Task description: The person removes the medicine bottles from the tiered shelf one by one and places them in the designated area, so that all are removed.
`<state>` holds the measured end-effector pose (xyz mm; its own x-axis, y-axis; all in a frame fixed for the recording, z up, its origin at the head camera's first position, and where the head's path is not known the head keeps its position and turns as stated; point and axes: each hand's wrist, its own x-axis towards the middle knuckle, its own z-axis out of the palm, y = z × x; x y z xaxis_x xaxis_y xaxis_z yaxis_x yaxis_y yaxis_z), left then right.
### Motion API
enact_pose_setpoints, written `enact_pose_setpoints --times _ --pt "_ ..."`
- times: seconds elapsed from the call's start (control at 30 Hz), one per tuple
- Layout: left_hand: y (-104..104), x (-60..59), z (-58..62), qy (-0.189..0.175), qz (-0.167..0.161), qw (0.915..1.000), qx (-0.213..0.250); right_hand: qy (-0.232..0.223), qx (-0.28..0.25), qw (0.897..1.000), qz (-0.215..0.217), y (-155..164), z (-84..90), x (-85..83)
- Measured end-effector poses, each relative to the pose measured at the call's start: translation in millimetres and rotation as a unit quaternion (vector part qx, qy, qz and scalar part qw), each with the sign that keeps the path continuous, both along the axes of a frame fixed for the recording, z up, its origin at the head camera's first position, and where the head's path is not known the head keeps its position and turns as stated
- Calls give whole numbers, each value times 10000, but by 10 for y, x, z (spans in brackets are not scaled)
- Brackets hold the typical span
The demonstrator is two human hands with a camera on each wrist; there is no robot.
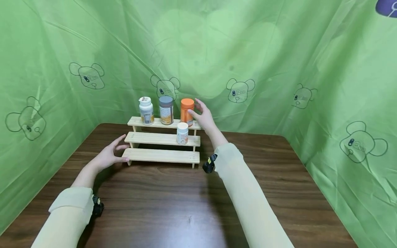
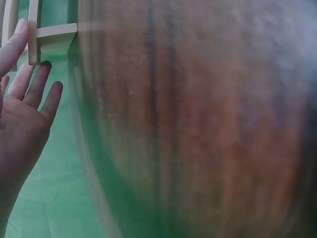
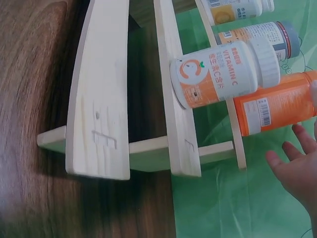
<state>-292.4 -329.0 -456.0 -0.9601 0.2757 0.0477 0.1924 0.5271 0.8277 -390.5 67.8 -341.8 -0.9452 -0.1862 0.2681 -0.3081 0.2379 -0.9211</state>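
Orange bottle (image 1: 187, 112) upright on top shelf, cap up, right hand (image 1: 203, 117) beside it

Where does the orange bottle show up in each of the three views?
Head: orange bottle on the top step, right end, by the right hand.
Left wrist: not in view.
Right wrist: right edge, lying sideways in the picture.
Shared landmark: the wooden stepped rack.
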Motion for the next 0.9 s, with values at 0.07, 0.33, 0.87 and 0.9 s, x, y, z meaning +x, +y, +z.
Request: enact_pose_setpoints --times 0.07,0.33,0.87,0.9 --pt "-20 8 -4 -10 33 10000 -93 -82 -57 9999 -56 -37 1 0" --pt "-53 0 -15 -44 -4 9997 -257 -78 -255 9987 -435 -163 -25 12" --pt "-86 -25 -137 -691 -90 9929 968 258 -638 9948 -750 -150 -92 61" --pt "-86 -23 -136 -715 -77 9922 1018 289 -693 9942 -766 -136 -87 65"
